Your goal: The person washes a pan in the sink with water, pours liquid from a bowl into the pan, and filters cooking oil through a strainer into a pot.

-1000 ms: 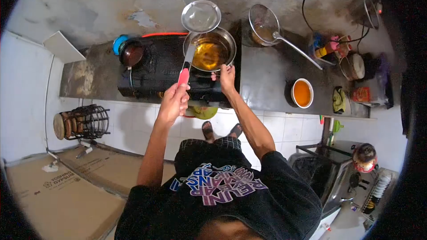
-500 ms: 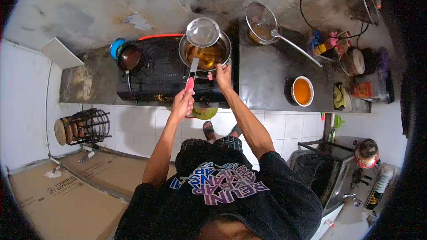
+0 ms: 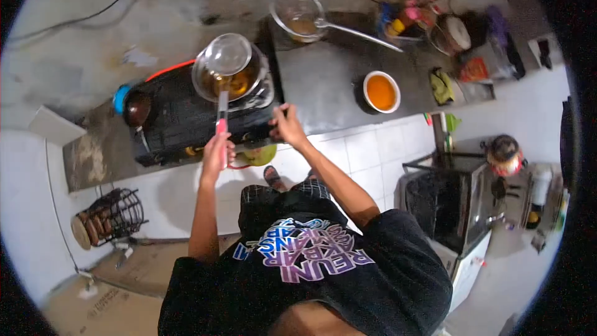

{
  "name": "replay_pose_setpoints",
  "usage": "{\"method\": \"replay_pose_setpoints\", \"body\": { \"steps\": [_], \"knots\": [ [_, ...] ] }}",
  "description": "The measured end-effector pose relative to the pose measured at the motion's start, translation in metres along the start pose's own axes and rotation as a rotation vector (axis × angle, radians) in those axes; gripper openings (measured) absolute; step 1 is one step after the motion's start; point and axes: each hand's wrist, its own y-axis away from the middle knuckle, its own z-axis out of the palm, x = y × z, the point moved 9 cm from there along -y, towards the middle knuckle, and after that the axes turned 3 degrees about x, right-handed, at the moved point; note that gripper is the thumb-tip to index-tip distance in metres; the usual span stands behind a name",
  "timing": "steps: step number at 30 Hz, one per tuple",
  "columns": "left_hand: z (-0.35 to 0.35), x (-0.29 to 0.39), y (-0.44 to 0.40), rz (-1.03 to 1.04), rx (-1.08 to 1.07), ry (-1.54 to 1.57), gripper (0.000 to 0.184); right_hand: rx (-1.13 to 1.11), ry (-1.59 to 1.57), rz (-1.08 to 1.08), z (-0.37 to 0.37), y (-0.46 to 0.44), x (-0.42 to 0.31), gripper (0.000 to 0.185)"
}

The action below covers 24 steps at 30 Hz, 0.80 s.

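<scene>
My left hand (image 3: 217, 152) is wrapped round the pink grip of a fine-mesh strainer (image 3: 229, 55). The round mesh is over a metal pot (image 3: 200, 81) on the right side of the stove. Amber liquid (image 3: 238, 84) shows in the pot below the mesh. By the front right edge of the stove, my right hand (image 3: 288, 127) holds nothing that I can see. Its fingers are apart, off the pot; whether they touch the stove I cannot make out.
A dark pan (image 3: 138, 110) sits on the left of the black stove (image 3: 177, 99). On the counter (image 3: 323, 87) are a bowl of orange liquid (image 3: 381, 92) and, at the back, a long-handled skimmer (image 3: 360, 36) over a container. Bottles and packets crowd the right end.
My right hand has left the pot's rim and come down to the stove's front right edge. The strainer stays over the pot in my left hand. The view has swung to the right.
</scene>
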Motion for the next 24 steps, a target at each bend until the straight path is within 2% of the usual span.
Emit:
{"method": "replay_pose_setpoints", "body": {
  "steps": [2,4,6,8,10,12,14,16,17,18,19,20,21,22,23,24],
  "knots": [
    [-0.01,-0.01,-0.002,-0.045,0.016,0.01,0.036,0.035,-0.031,0.005,-0.034,0.03,0.009,0.044],
    [-0.013,-0.01,0.001,-0.066,0.033,-0.174,0.046,0.054,-0.067,0.009,-0.071,0.053,0.026,0.042],
    [-0.015,-0.01,0.004,-0.024,0.05,-0.228,0.052,0.071,-0.086,0.13,-0.117,0.073,0.061,0.042],
    [-0.014,-0.002,0.01,-0.025,0.102,-0.223,0.047,0.155,-0.086,0.218,-0.166,0.096,0.086,0.043],
    [-0.053,-0.013,-0.003,-0.025,0.164,-0.344,0.051,0.236,-0.068,0.248,-0.216,0.115,0.118,0.043],
    [-0.121,-0.019,-0.017,-0.029,0.346,-0.404,0.055,0.305,-0.077,0.241,-0.267,0.135,0.148,0.043],
    [-0.115,0.059,0.049,0.362,1.002,-0.918,0.058,0.364,-0.037,0.281,-0.321,0.154,0.183,0.04],
    [-0.065,0.099,0.087,0.442,1.034,-0.812,0.056,0.4,-0.245,0.43,-0.366,0.183,0.204,0.033],
    [-0.025,0.11,0.098,0.521,1.007,-0.736,0.05,0.435,-0.209,0.445,-0.393,0.195,0.216,0.032],
    [0.004,0.108,0.09,0.773,0.931,-0.617,0.042,0.472,-0.172,0.455,-0.421,0.207,0.232,0.03],
    [0.064,0.104,0.088,0.836,0.769,-0.489,0.037,0.485,0.199,0.333,-0.454,0.217,0.228,0.029],
    [0.127,0.097,0.085,0.806,0.706,-0.609,0.031,0.493,0.569,0.204,-0.479,0.227,0.22,0.028],
    [0.216,0.086,0.091,0.739,0.497,-0.552,0.029,0.516,0.582,0.166,-0.5,0.237,0.219,0.025],
    [0.284,0.063,0.09,0.805,0.35,-0.633,0.026,0.533,0.577,0.162,-0.522,0.241,0.216,0.025],
    [0.356,0.027,0.09,0.544,0.133,-0.491,0.025,0.552,0.258,0.264,-0.542,0.252,0.219,0.024],
    [0.43,0.009,0.113,0.652,-0.123,-0.561,0.021,0.56,-0.064,0.357,-0.558,0.263,0.228,0.022]
  ]
}}
